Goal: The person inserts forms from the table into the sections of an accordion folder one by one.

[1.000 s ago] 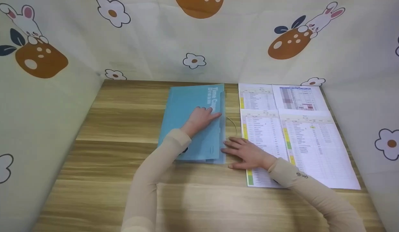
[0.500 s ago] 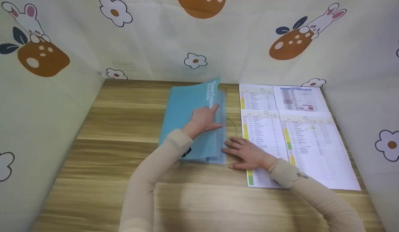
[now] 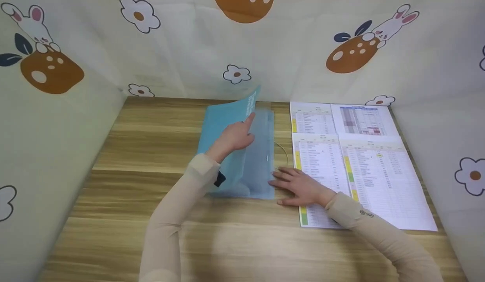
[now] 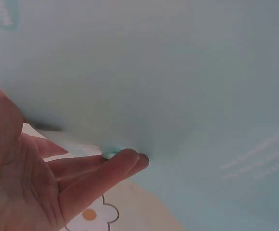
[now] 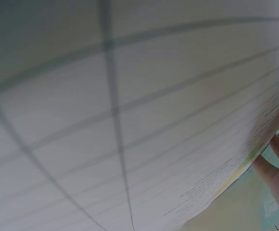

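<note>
A light-blue plastic folder [image 3: 222,117] with white lettering lies at the table's middle back. Its front cover is raised and bends leftward, baring a paler translucent layer [image 3: 262,149] beneath. My left hand [image 3: 235,137] holds the cover at its free right edge, index finger pointing along it. In the left wrist view, the fingers [image 4: 98,185] are at the edge of the pale-blue sheet. My right hand [image 3: 303,188] rests flat with fingers spread, fingertips at the folder's right edge and palm over the printed sheets [image 3: 383,196].
Several printed tables with yellow and green strips lie overlapping on the right of the wooden table [image 3: 128,219]. A thin cord loop [image 3: 283,150] sticks out from the folder's right side. Patterned fabric [image 3: 179,51] encloses the table at the back and sides.
My left hand has moved left and slightly back, lifting the folder's cover from nearly flat and uncovering the translucent layer. The right hand has stayed in place.
</note>
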A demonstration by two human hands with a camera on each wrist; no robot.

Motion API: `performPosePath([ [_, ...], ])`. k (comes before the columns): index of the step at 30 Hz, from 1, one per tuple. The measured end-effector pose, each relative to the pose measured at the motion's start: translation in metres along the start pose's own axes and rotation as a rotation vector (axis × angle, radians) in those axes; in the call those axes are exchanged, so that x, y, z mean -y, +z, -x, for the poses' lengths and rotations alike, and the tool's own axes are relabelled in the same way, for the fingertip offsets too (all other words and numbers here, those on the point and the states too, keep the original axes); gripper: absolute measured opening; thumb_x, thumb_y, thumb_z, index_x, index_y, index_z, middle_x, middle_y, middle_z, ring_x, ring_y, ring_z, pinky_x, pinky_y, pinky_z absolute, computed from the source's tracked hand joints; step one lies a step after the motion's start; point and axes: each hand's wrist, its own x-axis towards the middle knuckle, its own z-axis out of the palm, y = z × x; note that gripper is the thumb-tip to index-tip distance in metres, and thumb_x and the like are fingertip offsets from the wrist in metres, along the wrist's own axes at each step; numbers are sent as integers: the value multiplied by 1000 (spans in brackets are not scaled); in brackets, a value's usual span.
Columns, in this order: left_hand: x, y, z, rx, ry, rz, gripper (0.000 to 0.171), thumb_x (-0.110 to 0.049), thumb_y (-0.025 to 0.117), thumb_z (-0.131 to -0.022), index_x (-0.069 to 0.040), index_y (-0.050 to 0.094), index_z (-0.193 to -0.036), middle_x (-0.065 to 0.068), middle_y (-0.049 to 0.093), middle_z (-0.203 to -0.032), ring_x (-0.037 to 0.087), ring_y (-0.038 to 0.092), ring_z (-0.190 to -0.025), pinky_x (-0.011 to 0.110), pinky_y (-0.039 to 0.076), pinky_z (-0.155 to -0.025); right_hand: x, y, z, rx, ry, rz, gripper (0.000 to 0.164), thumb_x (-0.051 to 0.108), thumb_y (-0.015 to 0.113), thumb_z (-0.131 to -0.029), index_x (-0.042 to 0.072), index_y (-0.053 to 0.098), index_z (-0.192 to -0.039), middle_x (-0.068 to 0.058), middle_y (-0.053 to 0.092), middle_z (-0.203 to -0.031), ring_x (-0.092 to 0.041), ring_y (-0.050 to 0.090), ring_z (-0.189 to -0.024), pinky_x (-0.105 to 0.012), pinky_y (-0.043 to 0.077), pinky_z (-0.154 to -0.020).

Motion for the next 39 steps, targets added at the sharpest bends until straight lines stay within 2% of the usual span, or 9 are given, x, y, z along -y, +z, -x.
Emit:
performPosePath([
  [5,12,-13,5,39,-5,153,61,-11,30,-87,-14,6,-143,6,48,-63,16,37,-42,30,37,-51,0,1,0,1,-2,0,61,54,47,-82,22,41,-133,-7,33,-138,-28,21,-126,-47,21,-96],
  [8,16,-18,6,81,-18,222,61,-9,29,-88,-18,3,-143,16,56,-79,18,41,-41,31,44,-55,-1,2,0,-7,-5,1,60,54,47,-82,21,42,-133,-7,33,-137,-29,22,-126,-48,21,-95],
  [10,18,-20,6,102,-23,239,62,-9,29,-88,-18,2,-143,20,55,-103,18,41,-42,33,47,-57,0,2,0,-6,-5,-2,61,54,47,-82,22,41,-133,-7,33,-138,-29,21,-127,-48,21,-96],
  [12,19,-21,7,111,-26,237,61,-9,28,-88,-18,1,-143,21,54,-108,17,40,-41,33,47,-55,-1,3,0,0,-2,-3,61,55,46,-82,22,41,-133,-6,32,-138,-28,20,-127,-48,20,-96],
  [16,21,-21,9,89,-33,209,60,-9,29,-89,-14,1,-142,13,56,-80,14,36,-38,31,42,-50,0,3,-1,14,4,-5,61,55,45,-82,23,39,-134,-5,30,-140,-28,18,-128,-48,19,-97],
  [21,25,-20,11,52,-16,183,63,-9,35,-88,-11,3,-142,2,41,-54,12,30,-38,28,35,-46,0,3,-1,-12,-19,-3,60,53,48,-82,21,42,-132,-8,34,-137,-30,22,-126,-49,21,-95],
  [35,34,-32,21,-163,61,167,69,7,42,-76,0,16,-139,0,30,-51,13,20,-45,28,22,-46,0,1,0,-16,-31,-3,60,52,48,-82,19,42,-132,-9,34,-137,-31,23,-126,-48,21,-96],
  [37,36,-34,23,-182,61,195,67,7,43,-75,0,20,-138,3,33,-52,15,24,-47,28,24,-47,1,1,0,-8,-26,-4,60,52,48,-82,20,41,-133,-8,33,-137,-31,22,-126,-48,21,-96],
  [39,38,-37,24,-195,57,249,66,7,43,-75,-2,24,-137,10,49,-62,18,41,-55,28,31,-52,1,0,0,0,-22,-4,60,52,47,-82,20,41,-133,-8,33,-138,-30,21,-126,-47,20,-96],
])
